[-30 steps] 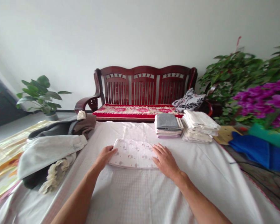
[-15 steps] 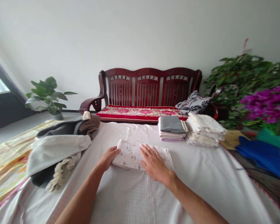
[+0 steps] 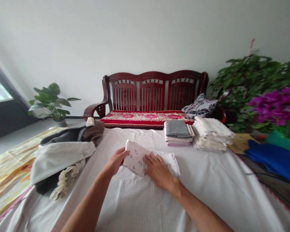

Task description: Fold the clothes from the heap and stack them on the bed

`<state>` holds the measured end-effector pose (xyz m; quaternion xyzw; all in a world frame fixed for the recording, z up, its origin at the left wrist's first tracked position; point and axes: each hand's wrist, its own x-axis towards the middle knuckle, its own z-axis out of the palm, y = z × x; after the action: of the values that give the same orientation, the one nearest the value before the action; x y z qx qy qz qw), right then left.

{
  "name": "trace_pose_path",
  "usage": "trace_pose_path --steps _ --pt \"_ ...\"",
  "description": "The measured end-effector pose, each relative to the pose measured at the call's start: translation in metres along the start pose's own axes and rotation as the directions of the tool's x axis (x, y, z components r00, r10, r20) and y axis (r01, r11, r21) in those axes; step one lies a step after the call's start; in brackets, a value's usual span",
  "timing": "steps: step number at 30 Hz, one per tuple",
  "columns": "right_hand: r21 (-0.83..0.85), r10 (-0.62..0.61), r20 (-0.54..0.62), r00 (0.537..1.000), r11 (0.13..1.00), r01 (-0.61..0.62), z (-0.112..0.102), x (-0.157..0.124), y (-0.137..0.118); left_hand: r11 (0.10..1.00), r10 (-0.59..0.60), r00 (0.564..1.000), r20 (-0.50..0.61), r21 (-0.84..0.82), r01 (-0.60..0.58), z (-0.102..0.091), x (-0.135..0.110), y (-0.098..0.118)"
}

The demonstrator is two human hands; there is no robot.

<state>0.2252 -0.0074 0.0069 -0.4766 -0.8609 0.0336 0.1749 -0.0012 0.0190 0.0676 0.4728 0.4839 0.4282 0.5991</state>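
A folded white cloth with faint pink flowers [image 3: 137,157] lies on the white-covered table [image 3: 207,180] in front of me. My left hand [image 3: 116,161] grips its left end and lifts that end up and over toward the right. My right hand [image 3: 158,169] lies flat, fingers spread, pressing on the middle of the cloth. The right part of the cloth [image 3: 170,160] stays flat on the table.
Two stacks of folded cloths stand at the back right: one topped with grey [image 3: 178,132], one white [image 3: 212,133]. A heap of unfolded garments [image 3: 60,154] lies at the left. Behind are a red wooden bench [image 3: 149,100], plants [image 3: 253,83] and blue fabric [image 3: 273,158].
My right hand slid left from the cloth's right end to its middle. My left hand took hold of the left end and raised it, folding it over.
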Motion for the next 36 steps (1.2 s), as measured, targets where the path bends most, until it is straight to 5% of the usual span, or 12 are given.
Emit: trace_pose_path --steps 4,8,10,14,16,19,23,26,30,36 --pt "0.081 0.0 0.027 1.0 0.997 -0.003 0.005 -0.001 0.004 0.999 0.02 1.0 0.017 0.043 -0.021 0.018 0.0 0.011" --pt "0.423 0.114 -0.056 0.992 0.902 -0.08 -0.012 0.002 0.01 0.994 0.042 0.998 0.047 0.097 -0.046 0.037 0.003 0.021" --pt "0.68 0.264 -0.031 0.964 0.712 -0.173 -0.028 0.005 0.013 0.991 0.049 0.996 0.069 0.121 -0.057 0.047 0.006 0.022" --pt "0.909 0.386 0.298 0.873 0.164 -0.382 -0.055 0.008 0.019 0.983 0.067 0.989 0.13 0.161 -0.088 0.071 0.012 0.015" --pt "0.905 0.366 0.373 0.852 0.057 -0.421 -0.061 0.009 0.022 0.983 0.057 0.984 0.172 0.165 -0.086 0.085 0.015 0.008" --pt "0.898 0.336 0.369 0.866 0.113 -0.426 -0.062 0.008 0.027 0.992 -0.016 0.979 0.204 0.127 -0.01 0.101 0.017 -0.004" --pt "0.799 0.42 0.276 0.864 0.399 -0.449 -0.052 0.008 0.033 0.988 -0.086 0.983 0.161 0.143 0.063 0.107 0.02 -0.017" --pt "0.661 0.482 0.145 0.864 0.603 -0.447 -0.047 0.007 0.039 0.95 0.068 0.997 0.036 0.303 -0.076 0.099 0.023 -0.023" --pt "0.499 0.508 0.02 0.861 0.741 -0.449 -0.052 0.0 0.046 0.848 0.321 0.946 -0.041 0.457 -0.268 0.083 0.027 -0.029" --pt "0.292 0.538 -0.012 0.843 0.808 -0.511 -0.058 -0.008 0.054 0.633 0.456 0.887 0.068 0.676 -0.378 0.082 0.031 -0.05"
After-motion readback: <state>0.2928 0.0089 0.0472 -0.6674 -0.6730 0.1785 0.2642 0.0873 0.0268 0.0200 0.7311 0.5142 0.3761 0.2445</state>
